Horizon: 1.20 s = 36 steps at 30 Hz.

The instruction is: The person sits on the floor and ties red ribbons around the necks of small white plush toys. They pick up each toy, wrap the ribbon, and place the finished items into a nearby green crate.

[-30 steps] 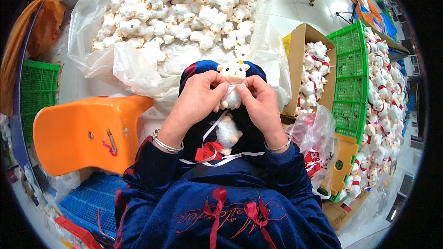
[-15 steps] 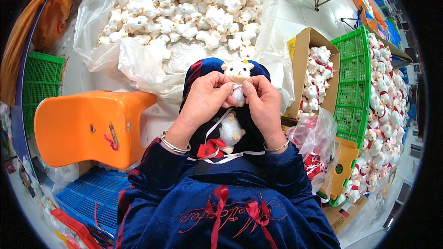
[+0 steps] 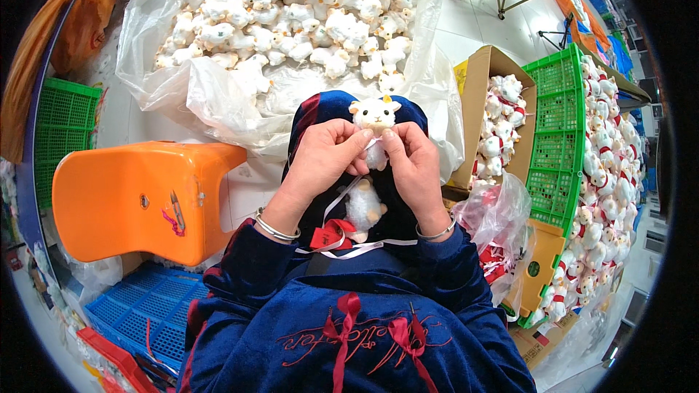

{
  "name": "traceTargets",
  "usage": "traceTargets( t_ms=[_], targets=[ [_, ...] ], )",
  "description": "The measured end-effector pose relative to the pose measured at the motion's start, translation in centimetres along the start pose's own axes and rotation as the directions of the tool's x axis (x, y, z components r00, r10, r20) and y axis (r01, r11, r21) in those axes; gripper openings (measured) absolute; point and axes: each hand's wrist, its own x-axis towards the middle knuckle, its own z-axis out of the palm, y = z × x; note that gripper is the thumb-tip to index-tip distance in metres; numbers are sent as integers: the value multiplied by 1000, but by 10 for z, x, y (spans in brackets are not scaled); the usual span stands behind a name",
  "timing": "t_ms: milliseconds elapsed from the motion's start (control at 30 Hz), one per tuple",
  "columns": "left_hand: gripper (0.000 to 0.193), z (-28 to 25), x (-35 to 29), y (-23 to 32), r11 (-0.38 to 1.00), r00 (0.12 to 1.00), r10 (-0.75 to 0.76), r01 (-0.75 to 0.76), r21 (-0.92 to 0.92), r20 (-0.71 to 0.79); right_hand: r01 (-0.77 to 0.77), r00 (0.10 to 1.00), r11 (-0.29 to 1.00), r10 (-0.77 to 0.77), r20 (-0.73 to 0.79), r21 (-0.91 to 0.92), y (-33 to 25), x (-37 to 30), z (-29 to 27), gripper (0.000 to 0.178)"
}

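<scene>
A small white plush toy (image 3: 376,113) with a yellow tuft sits upright on my dark velvet-clad knees, its face toward me. A thin pale ribbon (image 3: 375,140) crosses its neck. My left hand (image 3: 319,156) pinches the ribbon from the left, and my right hand (image 3: 413,166) does so from the right; the fingertips nearly meet below the chin. Nearer to me, a second plush toy (image 3: 364,208) lies in my lap. Beside it are a red piece (image 3: 330,236) and a loose length of white ribbon (image 3: 358,249).
Ahead, a clear plastic sheet (image 3: 164,91) bears a heap of white plush toys (image 3: 291,18). On the left stands an orange stool (image 3: 109,204) with small snips (image 3: 178,211); a blue crate (image 3: 149,309) lies below. At right are a cardboard box (image 3: 477,94) and green crates (image 3: 555,138).
My hands have drawn slightly closer together at the toy's neck, covering more of the ribbon. The toy and the lap items stay nearly in place.
</scene>
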Motion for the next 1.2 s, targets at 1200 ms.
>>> traceTargets(
  t_ms=[1200],
  targets=[
    [26, -21, 2, -14, 927, 955, 285, -253, 277, -81, -33, 999, 997, 30, 34, 75, 16, 0, -14, 15]
  ],
)
